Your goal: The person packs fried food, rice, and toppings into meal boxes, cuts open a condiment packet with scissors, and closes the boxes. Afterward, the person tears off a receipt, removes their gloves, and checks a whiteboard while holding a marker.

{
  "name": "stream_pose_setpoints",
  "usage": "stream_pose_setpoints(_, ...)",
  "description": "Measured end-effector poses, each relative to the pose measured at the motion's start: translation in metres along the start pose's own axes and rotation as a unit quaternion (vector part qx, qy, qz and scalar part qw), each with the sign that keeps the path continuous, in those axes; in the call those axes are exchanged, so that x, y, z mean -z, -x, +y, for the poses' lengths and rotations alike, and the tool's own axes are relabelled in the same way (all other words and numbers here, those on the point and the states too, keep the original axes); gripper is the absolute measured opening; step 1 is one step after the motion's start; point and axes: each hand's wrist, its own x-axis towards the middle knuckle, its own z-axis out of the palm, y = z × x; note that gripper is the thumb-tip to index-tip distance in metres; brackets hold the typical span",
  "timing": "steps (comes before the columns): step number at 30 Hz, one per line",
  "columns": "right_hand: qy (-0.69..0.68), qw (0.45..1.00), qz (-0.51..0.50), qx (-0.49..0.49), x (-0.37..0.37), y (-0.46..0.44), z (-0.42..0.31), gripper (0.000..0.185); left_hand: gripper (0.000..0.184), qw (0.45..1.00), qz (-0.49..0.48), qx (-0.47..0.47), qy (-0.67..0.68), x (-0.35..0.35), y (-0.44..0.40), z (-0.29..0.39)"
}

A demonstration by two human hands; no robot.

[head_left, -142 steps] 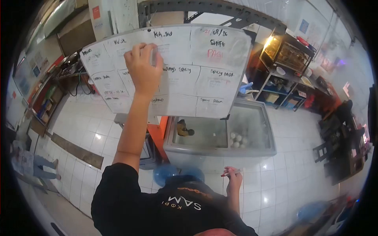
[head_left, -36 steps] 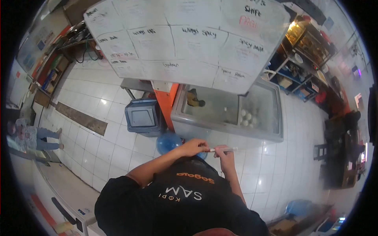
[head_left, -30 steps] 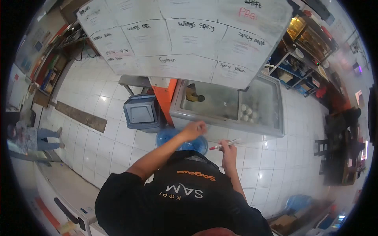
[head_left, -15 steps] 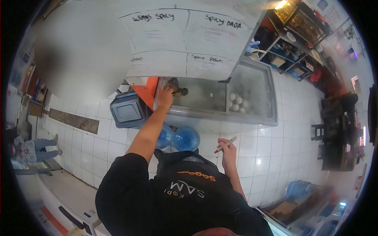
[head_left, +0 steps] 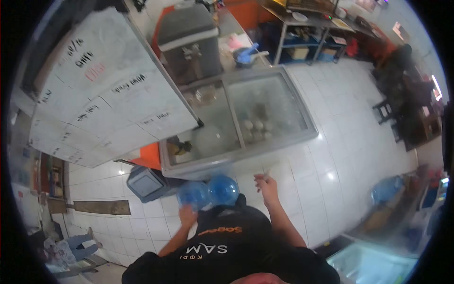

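My right hand (head_left: 268, 190) is raised over the tiled floor in front of my body. Its fingers are closed around a marker (head_left: 266, 174), which is blurred by motion. My left hand (head_left: 187, 215) hangs low beside my apron, close to a blue water jug (head_left: 193, 195). Motion smears its fingers, and nothing shows clearly in it. A whiteboard (head_left: 106, 111) with handwriting in black and red stands at the left. In the glass-topped freezer (head_left: 265, 150), a dark and yellowish thing (head_left: 178, 146) lies at the near left corner.
A second blue water jug (head_left: 223, 190) and a grey bin (head_left: 145, 183) stand before the freezer. Behind it sits a grey cooler box (head_left: 189, 40). Metal shelving (head_left: 302, 40) is at the back right. At far left, a person (head_left: 71, 248) is partly visible.
My left hand has left the dark thing at the freezer and dropped to my side. My right hand still holds the marker. The view has shifted, showing more of the whiteboard and the cooler box.
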Motion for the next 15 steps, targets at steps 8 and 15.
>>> stream_pose_setpoints(8, -0.012, 1.000, -0.008, 0.022, 0.018, -0.042, 0.008, 0.018, 0.050, 0.907, -0.371, -0.132, 0.147, 0.004, 0.020, -0.125)
stream_pose_setpoints(15, 0.028, 0.960, 0.009, 0.278, 0.005, -0.093, -0.170, 0.018, 0.015, 0.895, 0.324, -0.244, 0.185, 0.469, 0.032, 0.133)
